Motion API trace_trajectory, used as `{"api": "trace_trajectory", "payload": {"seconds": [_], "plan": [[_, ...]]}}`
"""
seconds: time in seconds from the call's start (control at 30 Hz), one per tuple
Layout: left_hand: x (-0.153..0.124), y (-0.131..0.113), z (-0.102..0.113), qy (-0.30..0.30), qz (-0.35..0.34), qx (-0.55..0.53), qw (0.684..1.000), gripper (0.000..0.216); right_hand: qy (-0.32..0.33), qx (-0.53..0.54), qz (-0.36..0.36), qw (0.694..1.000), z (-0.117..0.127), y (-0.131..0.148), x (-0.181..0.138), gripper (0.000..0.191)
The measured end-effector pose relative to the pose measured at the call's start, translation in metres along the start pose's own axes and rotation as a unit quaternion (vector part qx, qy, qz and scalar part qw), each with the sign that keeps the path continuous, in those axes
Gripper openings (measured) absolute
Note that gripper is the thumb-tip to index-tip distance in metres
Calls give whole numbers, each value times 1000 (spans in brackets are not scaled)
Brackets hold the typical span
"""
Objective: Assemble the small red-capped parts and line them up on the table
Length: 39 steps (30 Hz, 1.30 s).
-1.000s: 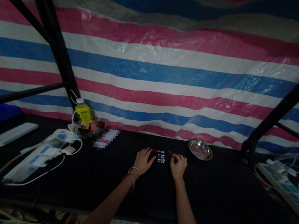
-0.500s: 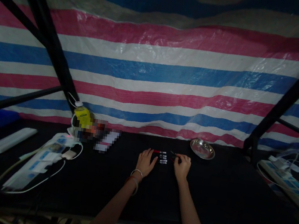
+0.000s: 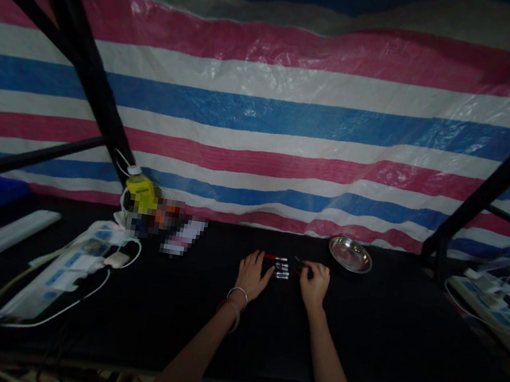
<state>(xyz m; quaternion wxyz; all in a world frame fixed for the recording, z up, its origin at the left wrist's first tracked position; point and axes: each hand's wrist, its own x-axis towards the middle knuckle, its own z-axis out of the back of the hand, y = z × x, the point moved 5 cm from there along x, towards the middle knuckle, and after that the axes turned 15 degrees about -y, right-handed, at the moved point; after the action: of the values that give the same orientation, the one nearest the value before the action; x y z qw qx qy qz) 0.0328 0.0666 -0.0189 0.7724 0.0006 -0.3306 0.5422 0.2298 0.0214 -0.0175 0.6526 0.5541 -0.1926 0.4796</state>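
Note:
My left hand [image 3: 252, 276] lies palm down on the black table, its fingers stretched and its thumb apart. Its fingertips and thumb are beside the near ends of several slim pen-like sticks with shiny silver parts [image 3: 281, 274], laid side by side. The farthest stick [image 3: 276, 257] shows red with a silver tip. To the right, my right hand [image 3: 316, 286] is closed in a pinch around a thin dark stick [image 3: 298, 260] that pokes out to the left of the fingertips. It is too small and dim to tell its kind.
A round shallow metal dish [image 3: 350, 255] sits behind my right hand. Further left are a yellow bottle [image 3: 142, 191], a white-and-blue power strip [image 3: 60, 276] with cables and a long white bar [image 3: 13, 231]. Another power strip [image 3: 494, 313] lies far right. Striped sheeting [image 3: 267, 115] hangs behind.
The view has shifted slightly. Both hands keep nearly the same pose and place beside the sticks.

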Motion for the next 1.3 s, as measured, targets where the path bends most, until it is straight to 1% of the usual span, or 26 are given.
{"api": "trace_trajectory", "payload": {"seconds": [0.23,0.43,0.83,0.97,1.03,1.1,1.17,1.23,1.27,1.3], "plan": [[0,-1,2,2,6,-4,1000,59,-1,-3,7,1000,0,1,1,21],[0,0,2,-3,14,-11,1000,61,-15,-8,5,1000,2,0,0,22],[0,4,-1,-1,27,-16,1000,60,-19,6,-5,1000,2,2,-1,23],[-1,4,-2,-4,28,-23,999,60,-52,40,-24,998,9,6,6,23],[-1,5,-1,-11,25,-24,999,59,-77,69,-45,994,22,13,10,23],[-1,5,0,-17,22,-25,999,59,-84,98,-63,990,47,23,6,22],[-1,5,0,-18,22,-26,999,59,-42,147,-71,986,82,38,-11,19],[-2,5,0,-15,22,-27,999,59,49,203,-71,975,121,53,-40,14],[-1,5,0,-13,21,-26,999,59,83,220,-72,969,142,60,-57,12],[-1,5,0,-11,19,-25,999,59,84,212,-92,969,164,63,-72,8]]}}
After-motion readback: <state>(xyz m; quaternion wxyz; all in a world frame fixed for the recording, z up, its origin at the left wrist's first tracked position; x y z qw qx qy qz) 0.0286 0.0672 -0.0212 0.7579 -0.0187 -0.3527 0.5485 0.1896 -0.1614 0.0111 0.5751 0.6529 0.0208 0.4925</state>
